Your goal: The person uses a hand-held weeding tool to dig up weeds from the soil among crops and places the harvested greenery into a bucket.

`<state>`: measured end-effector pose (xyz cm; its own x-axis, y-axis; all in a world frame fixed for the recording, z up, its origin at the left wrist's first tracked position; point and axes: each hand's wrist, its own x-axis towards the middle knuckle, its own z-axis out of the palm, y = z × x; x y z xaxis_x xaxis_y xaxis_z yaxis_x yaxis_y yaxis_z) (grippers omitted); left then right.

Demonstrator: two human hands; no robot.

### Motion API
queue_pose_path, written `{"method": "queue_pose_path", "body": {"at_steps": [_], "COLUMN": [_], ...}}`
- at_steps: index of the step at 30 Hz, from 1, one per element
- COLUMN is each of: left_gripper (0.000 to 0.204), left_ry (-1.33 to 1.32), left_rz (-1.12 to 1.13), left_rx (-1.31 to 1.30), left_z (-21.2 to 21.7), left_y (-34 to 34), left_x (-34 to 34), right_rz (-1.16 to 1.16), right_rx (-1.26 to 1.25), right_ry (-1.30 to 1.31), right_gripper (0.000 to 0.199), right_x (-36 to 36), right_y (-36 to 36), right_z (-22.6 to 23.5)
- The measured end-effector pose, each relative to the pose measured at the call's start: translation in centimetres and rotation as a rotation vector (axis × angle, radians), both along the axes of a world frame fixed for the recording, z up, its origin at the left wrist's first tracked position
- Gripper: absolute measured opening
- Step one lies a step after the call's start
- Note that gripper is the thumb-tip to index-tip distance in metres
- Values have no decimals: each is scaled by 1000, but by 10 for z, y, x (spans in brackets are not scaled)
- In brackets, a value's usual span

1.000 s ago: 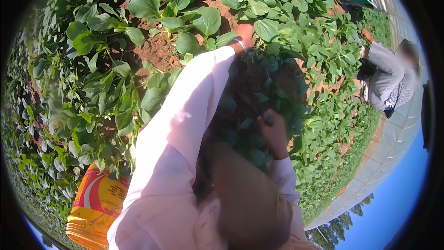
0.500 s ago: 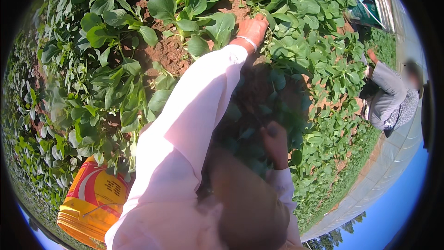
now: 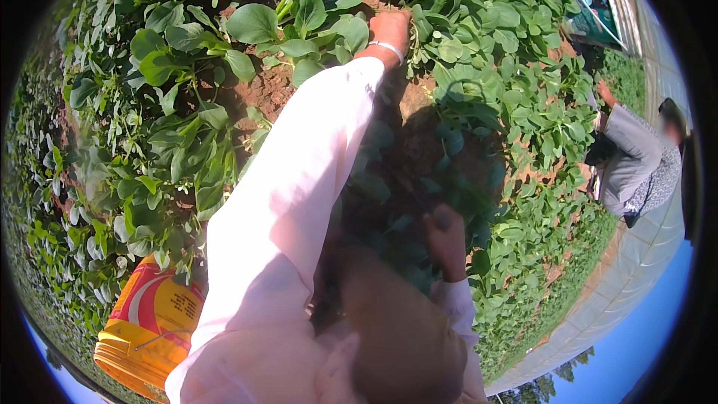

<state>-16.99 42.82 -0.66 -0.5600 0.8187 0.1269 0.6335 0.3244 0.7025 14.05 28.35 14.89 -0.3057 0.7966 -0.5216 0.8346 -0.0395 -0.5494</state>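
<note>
My left arm, in a pale pink sleeve, stretches far forward over the soil. My left hand (image 3: 389, 32), with a light band at its wrist, is closed low among leafy greens (image 3: 310, 15). Its fingertips are turned away, so whatever they grip is hidden. Small-leaved weeds (image 3: 419, 49) stand beside it on the right. Nearer to me, my right hand (image 3: 446, 243) is curled closed in dark shade. Blur and shadow hide what it holds, if anything. A blurred brown shape (image 3: 400, 322) covers the view between my forearms.
A yellow and red bucket (image 3: 149, 322) lies tilted among plants at the lower left. On the right a co-worker (image 3: 636, 157) in grey crouches near a dark green container (image 3: 598, 7). Pale plastic sheeting (image 3: 583, 292) runs along the field's right edge.
My left hand has moved a little left and farther away, off the spot beside the weeds. My right hand has stayed nearly in place.
</note>
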Motion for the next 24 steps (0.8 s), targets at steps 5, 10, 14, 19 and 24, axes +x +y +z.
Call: {"method": "queue_pose_path", "body": {"at_steps": [5,10,14,19,24], "left_gripper": [18,16,20,30,32], "left_ry": [115,28,141,-151,-968], "left_rz": [-50,-50,-73,-29,47], "left_rx": [-69,-18,-117,67,265], "left_z": [-13,-2,-4,-1,47], "left_y": [11,3,12,-9,-58], "left_x": [-10,-14,-5,-17,-19], "right_rz": [34,17,45,29,33], "right_rx": [26,14,40,24,34], "right_ry": [3,12,3,14,27], "right_gripper": [26,25,24,27,31], "right_x": [-7,-9,-6,-9,1], "right_y": [-1,-4,-5,-10,-11], "right_z": [4,5,4,5,4]}}
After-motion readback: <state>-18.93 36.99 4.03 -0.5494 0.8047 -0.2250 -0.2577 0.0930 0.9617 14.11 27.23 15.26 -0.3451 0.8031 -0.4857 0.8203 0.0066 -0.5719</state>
